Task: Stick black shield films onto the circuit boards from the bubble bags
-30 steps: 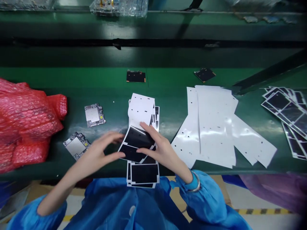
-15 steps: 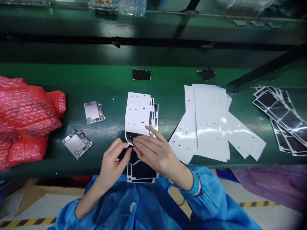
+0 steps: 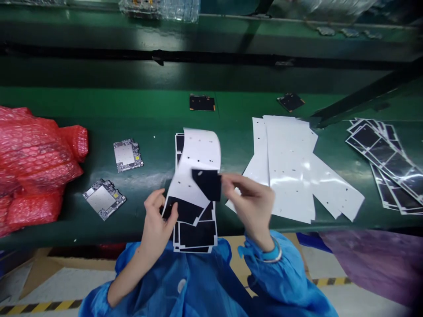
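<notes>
A stack of white backing sheets with black adhesive pads (image 3: 194,229) lies at the near edge of the green bench. My left hand (image 3: 157,220) pinches the lower left corner of the top sheet (image 3: 198,163), which curls up and away from the stack. My right hand (image 3: 253,200) is lifted above the bench and holds a peeled black pad (image 3: 207,184) by its right edge, in front of the curled sheet. Two circuit boards lie to the left, one near (image 3: 104,199) and one farther (image 3: 128,155).
A red bubble-wrap bundle (image 3: 33,163) fills the left side. Empty white backing sheets (image 3: 291,167) are spread to the right, with more pad sheets (image 3: 386,163) at the far right. Two dark-covered boards (image 3: 202,103) (image 3: 291,102) sit farther back. Clear trays (image 3: 161,9) rest on the rear shelf.
My right hand has peeled a black pad off the top sheet and lifted it up and to the right. My left hand moved in and took the sheet's lower corner.
</notes>
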### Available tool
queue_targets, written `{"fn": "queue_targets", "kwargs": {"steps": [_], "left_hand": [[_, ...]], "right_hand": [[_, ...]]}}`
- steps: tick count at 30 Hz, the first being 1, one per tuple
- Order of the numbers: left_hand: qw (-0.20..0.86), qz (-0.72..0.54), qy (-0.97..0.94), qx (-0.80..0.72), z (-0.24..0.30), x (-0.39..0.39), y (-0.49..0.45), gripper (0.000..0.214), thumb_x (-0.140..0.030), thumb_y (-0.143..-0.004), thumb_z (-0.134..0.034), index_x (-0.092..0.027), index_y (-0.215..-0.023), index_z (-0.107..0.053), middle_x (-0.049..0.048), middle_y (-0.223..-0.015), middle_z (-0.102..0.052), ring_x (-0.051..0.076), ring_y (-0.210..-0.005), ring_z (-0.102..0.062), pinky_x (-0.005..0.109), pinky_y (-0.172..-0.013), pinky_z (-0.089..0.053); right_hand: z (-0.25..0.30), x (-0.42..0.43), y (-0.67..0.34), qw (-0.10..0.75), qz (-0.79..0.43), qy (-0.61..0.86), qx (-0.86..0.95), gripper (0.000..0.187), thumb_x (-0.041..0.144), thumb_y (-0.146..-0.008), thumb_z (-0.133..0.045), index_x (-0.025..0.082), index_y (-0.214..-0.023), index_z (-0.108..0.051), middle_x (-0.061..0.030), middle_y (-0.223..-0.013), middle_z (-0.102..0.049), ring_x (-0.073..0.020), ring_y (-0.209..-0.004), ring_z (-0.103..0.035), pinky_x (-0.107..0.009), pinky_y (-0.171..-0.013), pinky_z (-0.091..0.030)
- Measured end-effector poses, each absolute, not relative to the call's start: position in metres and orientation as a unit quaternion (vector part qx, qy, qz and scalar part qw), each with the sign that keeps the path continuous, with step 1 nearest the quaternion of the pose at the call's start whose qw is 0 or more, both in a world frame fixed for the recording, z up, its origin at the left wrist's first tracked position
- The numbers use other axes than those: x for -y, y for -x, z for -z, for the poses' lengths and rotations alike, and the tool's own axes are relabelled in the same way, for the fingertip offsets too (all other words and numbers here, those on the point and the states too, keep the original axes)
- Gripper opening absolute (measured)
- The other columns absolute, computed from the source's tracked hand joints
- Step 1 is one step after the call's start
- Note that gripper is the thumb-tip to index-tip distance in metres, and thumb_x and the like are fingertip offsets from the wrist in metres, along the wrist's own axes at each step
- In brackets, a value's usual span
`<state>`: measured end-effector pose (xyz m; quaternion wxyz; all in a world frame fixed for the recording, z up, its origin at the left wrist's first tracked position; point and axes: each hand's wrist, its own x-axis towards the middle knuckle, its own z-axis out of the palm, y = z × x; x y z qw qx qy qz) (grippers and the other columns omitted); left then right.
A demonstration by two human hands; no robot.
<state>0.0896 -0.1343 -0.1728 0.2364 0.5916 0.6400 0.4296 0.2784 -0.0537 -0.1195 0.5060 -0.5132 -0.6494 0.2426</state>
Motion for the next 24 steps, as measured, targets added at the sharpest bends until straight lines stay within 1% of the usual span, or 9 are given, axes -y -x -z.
{"fn": "queue_targets", "kwargs": {"steps": [2, 4, 7, 9, 12, 16, 19, 22, 24], "left_hand": [[0.088, -0.359, -0.642, -0.671, 0.178, 0.134, -0.091, 0.037, -0.017, -0.092, -0.062, -0.021, -0.127, -0.050, 0.0052, -0.095, -0.055, 0.021, -0.086, -0.059, 0.036, -0.076, -0.049], [0.026, -0.303, -0.667, -0.680, 0.174, 0.130, -0.093, 0.034, -0.019, -0.092, -0.062, -0.022, -0.126, -0.056, 0.0142, -0.117, -0.052, 0.029, -0.107, -0.057, 0.047, -0.086, -0.048], [0.114, -0.344, -0.675, -0.643, 0.157, 0.122, -0.094, 0.027, -0.025, -0.096, -0.058, -0.022, -0.123, -0.061, 0.0147, -0.129, -0.044, 0.029, -0.119, -0.053, 0.048, -0.096, -0.050], [0.193, -0.379, -0.670, -0.609, 0.146, 0.120, -0.090, 0.018, -0.025, -0.096, -0.057, -0.022, -0.113, -0.065, 0.0118, -0.126, -0.047, 0.026, -0.120, -0.052, 0.044, -0.099, -0.052], [0.258, -0.391, -0.670, -0.577, 0.136, 0.123, -0.080, 0.016, -0.019, -0.095, -0.057, -0.024, -0.107, -0.067, 0.0092, -0.122, -0.052, 0.024, -0.121, -0.052, 0.040, -0.101, -0.054], [0.243, -0.356, -0.722, -0.542, 0.129, 0.122, -0.068, 0.026, -0.018, -0.095, -0.055, -0.025, -0.117, -0.065, 0.0101, -0.125, -0.052, 0.025, -0.121, -0.053, 0.040, -0.100, -0.053], [0.121, -0.267, -0.761, -0.579, 0.131, 0.098, -0.046, 0.027, -0.025, -0.095, -0.057, -0.024, -0.122, -0.064, 0.0148, -0.130, -0.053, 0.032, -0.120, -0.052, 0.052, -0.101, -0.047], [-0.035, -0.214, -0.693, -0.687, 0.143, 0.059, -0.015, 0.049, -0.044, -0.092, -0.064, -0.016, -0.132, -0.059, 0.0251, -0.134, -0.054, 0.044, -0.120, -0.051, 0.065, -0.100, -0.039], [-0.062, -0.181, -0.665, -0.722, 0.152, 0.040, 0.000, 0.065, -0.054, -0.090, -0.064, -0.006, -0.132, -0.056, 0.0309, -0.129, -0.058, 0.048, -0.118, -0.054, 0.064, -0.096, -0.042]], "right_hand": [[0.120, 0.055, -0.280, 0.557, -0.233, 0.541, 0.585, 0.013, 0.016, -0.087, -0.070, 0.026, -0.084, -0.078, 0.0013, -0.074, -0.079, -0.0190, -0.065, -0.075, -0.031, -0.057, -0.063], [0.119, 0.060, -0.274, 0.554, -0.244, 0.492, 0.626, 0.019, 0.014, -0.090, -0.068, 0.028, -0.094, -0.079, 0.0002, -0.085, -0.081, -0.0201, -0.076, -0.078, -0.035, -0.067, -0.066], [0.118, 0.068, -0.259, 0.468, -0.325, 0.347, 0.745, 0.027, 0.012, -0.094, -0.063, 0.027, -0.113, -0.077, -0.0042, -0.110, -0.080, -0.0236, -0.106, -0.076, -0.044, -0.092, -0.065], [0.119, 0.068, -0.255, 0.473, -0.376, 0.339, 0.721, 0.027, 0.016, -0.097, -0.061, 0.026, -0.119, -0.074, -0.0068, -0.117, -0.078, -0.0236, -0.113, -0.073, -0.046, -0.097, -0.063], [0.126, 0.059, -0.261, 0.514, -0.461, 0.416, 0.592, 0.027, 0.025, -0.096, -0.064, 0.027, -0.122, -0.071, -0.0070, -0.121, -0.076, -0.0210, -0.109, -0.074, -0.039, -0.089, -0.066], [0.135, 0.048, -0.267, 0.426, -0.596, 0.408, 0.545, 0.015, 0.035, -0.084, -0.077, 0.021, -0.088, -0.072, -0.0001, -0.077, -0.074, -0.0160, -0.066, -0.073, -0.027, -0.057, -0.063], [0.134, 0.049, -0.266, 0.436, -0.480, 0.453, 0.612, 0.018, 0.027, -0.087, -0.075, 0.020, -0.072, -0.066, 0.0018, -0.066, -0.067, -0.0138, -0.057, -0.067, -0.026, -0.054, -0.058], [0.128, 0.052, -0.269, 0.458, -0.272, 0.450, 0.717, 0.012, 0.013, -0.089, -0.071, 0.020, -0.080, -0.067, -0.0016, -0.074, -0.070, -0.0154, -0.069, -0.067, -0.028, -0.063, -0.057], [0.126, 0.052, -0.274, 0.453, -0.199, 0.436, 0.752, 0.012, 0.009, -0.089, -0.070, 0.020, -0.086, -0.065, -0.0031, -0.078, -0.070, -0.0161, -0.072, -0.067, -0.028, -0.065, -0.057]]}}
